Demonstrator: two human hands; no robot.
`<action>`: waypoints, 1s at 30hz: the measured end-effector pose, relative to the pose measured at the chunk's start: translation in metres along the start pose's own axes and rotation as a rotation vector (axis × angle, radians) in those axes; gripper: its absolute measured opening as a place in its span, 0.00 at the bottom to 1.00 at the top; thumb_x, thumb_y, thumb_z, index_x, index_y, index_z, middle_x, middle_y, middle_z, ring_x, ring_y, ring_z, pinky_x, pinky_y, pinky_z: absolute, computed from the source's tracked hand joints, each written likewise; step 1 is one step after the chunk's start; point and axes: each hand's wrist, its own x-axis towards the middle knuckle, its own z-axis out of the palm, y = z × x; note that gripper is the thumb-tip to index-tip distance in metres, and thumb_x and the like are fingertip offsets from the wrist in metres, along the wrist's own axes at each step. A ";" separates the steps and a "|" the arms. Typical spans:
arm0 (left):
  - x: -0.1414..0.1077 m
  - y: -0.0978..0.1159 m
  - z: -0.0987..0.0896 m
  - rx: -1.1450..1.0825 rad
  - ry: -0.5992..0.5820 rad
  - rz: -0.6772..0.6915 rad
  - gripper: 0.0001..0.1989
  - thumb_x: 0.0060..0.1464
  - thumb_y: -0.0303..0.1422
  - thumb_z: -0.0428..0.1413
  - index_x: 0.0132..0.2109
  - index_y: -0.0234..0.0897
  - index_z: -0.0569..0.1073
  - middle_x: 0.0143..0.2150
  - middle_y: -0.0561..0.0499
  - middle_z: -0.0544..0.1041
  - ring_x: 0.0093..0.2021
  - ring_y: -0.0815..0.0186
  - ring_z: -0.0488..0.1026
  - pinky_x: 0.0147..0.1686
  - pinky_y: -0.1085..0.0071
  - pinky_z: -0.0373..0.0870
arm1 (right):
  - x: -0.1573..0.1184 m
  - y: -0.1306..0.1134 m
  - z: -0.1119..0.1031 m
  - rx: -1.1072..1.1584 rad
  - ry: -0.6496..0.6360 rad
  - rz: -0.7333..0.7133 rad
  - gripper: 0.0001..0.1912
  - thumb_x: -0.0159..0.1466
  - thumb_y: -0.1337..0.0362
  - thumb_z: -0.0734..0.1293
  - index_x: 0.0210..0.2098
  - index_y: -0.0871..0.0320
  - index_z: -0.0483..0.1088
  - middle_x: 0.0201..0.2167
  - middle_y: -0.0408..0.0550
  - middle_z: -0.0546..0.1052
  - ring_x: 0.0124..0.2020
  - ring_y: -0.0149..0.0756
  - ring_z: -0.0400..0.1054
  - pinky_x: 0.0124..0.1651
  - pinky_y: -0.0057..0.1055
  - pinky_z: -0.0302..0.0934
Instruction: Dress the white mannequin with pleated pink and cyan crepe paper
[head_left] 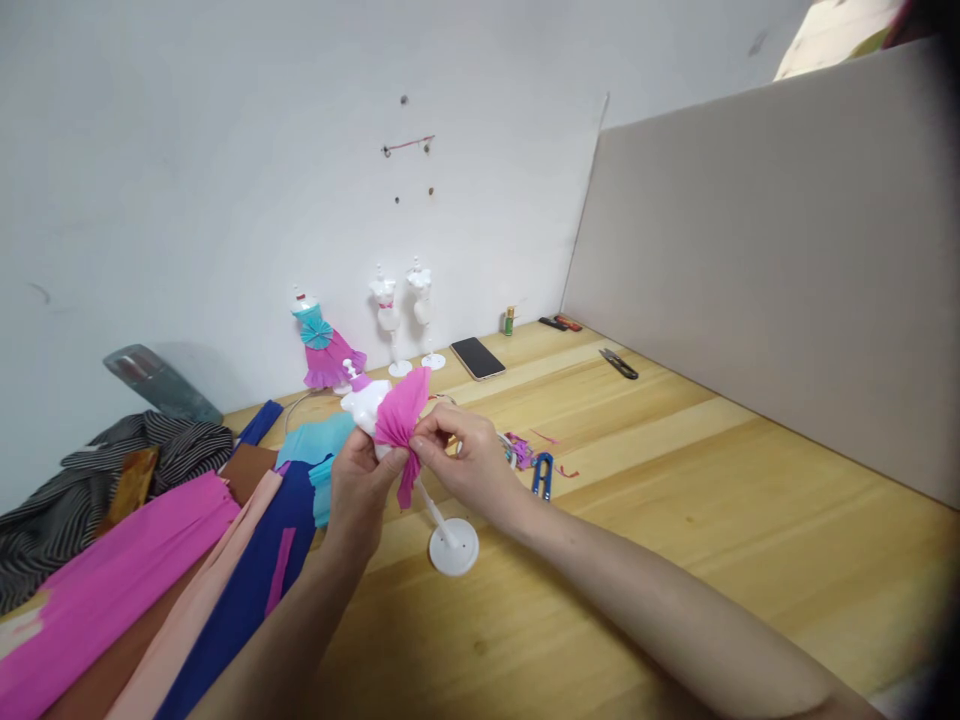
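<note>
My bare left forearm [311, 605] rises steeply from the bottom edge; my bare right forearm [637, 590] slants in at length from the lower right. My left grip [361, 485] is curled, its thumb [390, 463] stretched rightward, its fingers largely hidden. My right grip [474, 465] pinches, fingers bent. The 2 thumbs are near each other.

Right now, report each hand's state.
Left hand: closed, holding the white miniature mannequin and pink crepe paper.
Right hand: closed, pinching the pink crepe paper.
</note>
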 end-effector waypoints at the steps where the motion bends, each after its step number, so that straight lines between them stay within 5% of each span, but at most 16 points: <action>1: 0.000 0.001 0.001 0.004 0.000 0.000 0.19 0.42 0.30 0.65 0.44 0.35 0.74 0.41 0.49 0.80 0.42 0.62 0.75 0.42 0.67 0.71 | 0.000 0.000 0.000 0.002 0.003 0.004 0.07 0.57 0.70 0.64 0.22 0.58 0.66 0.21 0.41 0.67 0.25 0.29 0.59 0.29 0.27 0.55; 17: -0.003 0.004 0.003 -0.035 -0.018 -0.064 0.21 0.41 0.32 0.65 0.46 0.36 0.74 0.46 0.47 0.79 0.49 0.56 0.74 0.47 0.63 0.71 | 0.003 -0.003 -0.004 0.121 -0.039 0.096 0.08 0.57 0.68 0.63 0.21 0.58 0.65 0.20 0.40 0.66 0.23 0.28 0.59 0.27 0.26 0.54; 30: -0.004 0.006 -0.001 -0.075 -0.073 -0.101 0.19 0.42 0.34 0.66 0.43 0.35 0.75 0.39 0.48 0.79 0.39 0.62 0.76 0.41 0.67 0.71 | 0.003 -0.002 -0.004 0.147 -0.039 0.093 0.08 0.56 0.67 0.62 0.21 0.58 0.64 0.20 0.40 0.65 0.23 0.28 0.58 0.27 0.26 0.54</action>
